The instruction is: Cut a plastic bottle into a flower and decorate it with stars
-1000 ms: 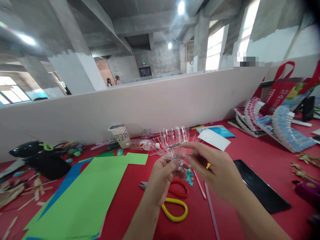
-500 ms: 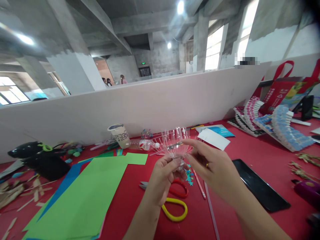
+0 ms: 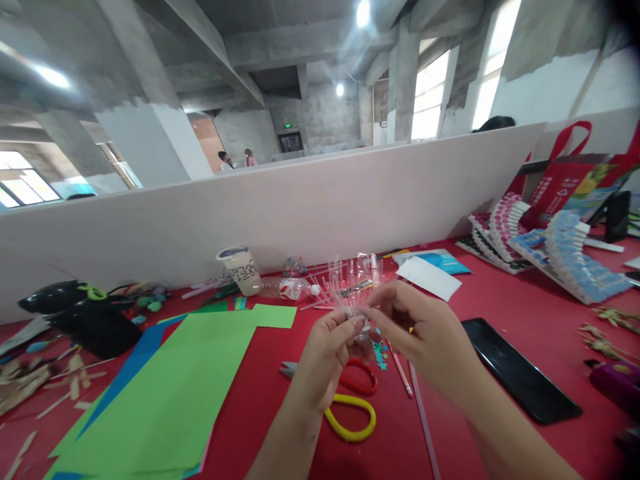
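A clear plastic bottle top (image 3: 356,288), its wall cut into thin strips that fan upward and outward, is gripped low by the neck in my left hand (image 3: 327,347). The thumb and fingers of my right hand (image 3: 417,327) are pinched together at the right side of the strips, seemingly on one of them. Beneath my hands lie scissors (image 3: 357,433) with red and yellow handles, partly covered by my left hand. Small turquoise stars (image 3: 381,357) and a pink pencil (image 3: 401,373) lie just behind my hands on the red table.
Green and blue paper sheets (image 3: 165,387) cover the left side. Farther back are a paper cup (image 3: 240,270) and a clear bottle (image 3: 290,288). A black phone (image 3: 520,370) lies right, below folded patterned paper (image 3: 565,253). A white partition (image 3: 300,213) runs behind the table.
My right hand's fingers have drawn in from a stretched index finger to a pinch beside the strips. My left hand keeps its hold on the neck.
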`<state>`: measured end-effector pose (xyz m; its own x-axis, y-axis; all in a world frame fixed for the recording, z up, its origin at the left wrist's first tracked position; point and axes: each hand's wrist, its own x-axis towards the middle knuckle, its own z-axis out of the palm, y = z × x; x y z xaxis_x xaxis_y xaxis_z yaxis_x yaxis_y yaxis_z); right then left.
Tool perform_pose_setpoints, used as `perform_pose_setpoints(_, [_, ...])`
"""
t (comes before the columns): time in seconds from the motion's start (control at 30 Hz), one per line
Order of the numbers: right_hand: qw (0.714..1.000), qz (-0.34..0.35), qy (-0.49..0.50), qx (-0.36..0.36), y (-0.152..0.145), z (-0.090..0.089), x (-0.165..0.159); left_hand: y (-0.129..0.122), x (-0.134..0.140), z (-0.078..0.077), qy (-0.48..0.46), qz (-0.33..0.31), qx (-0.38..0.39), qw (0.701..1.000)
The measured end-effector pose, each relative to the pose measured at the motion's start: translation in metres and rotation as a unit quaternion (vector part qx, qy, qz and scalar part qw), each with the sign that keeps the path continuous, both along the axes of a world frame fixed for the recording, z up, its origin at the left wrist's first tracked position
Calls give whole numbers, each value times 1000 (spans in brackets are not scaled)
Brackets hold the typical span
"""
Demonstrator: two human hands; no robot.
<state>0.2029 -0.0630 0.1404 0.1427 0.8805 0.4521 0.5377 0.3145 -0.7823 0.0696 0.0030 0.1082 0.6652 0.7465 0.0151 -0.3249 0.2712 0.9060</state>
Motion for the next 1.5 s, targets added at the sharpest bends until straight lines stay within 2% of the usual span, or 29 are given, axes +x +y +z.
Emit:
perform_pose_setpoints(0.1, [999, -19, -37, 4, 1, -3, -1, -1, 1, 1, 7, 3, -8, 1000])
perform_pose_setpoints(0.27, [994, -34, -100, 12, 3, -6, -1, -5, 5, 6, 16, 43, -12, 999])
perform_pose_setpoints(0.6, [990, -23, -140, 1, 3, -7, -2, -4, 2, 7, 17, 70, -24, 997])
perform_pose_setpoints(0.73, [988, -16, -150, -30, 5, -6, -1, -4, 3, 7, 23, 62, -11, 998])
perform_pose_setpoints(0.97, [993, -28, -110, 16, 5, -5, 0, -6, 2, 11, 31, 65, 18, 997])
perform_pose_setpoints(1.07, [994, -11, -105, 23, 4, -7, 0, -6, 2, 12, 27, 74, 21, 997])
perform_pose_setpoints(1.23, [994, -24, -107, 27, 4, -8, -1, -5, 3, 11, 17, 72, 20, 997])
perform_pose_setpoints(1.37, [994, -21, -107, 26, 0, -3, 0, -5, 2, 10, 19, 70, 15, 997])
perform_pose_setpoints(1.5, [993, -54, -94, 57, -7, 5, 3, -4, 2, 10, 20, 64, 12, 998])
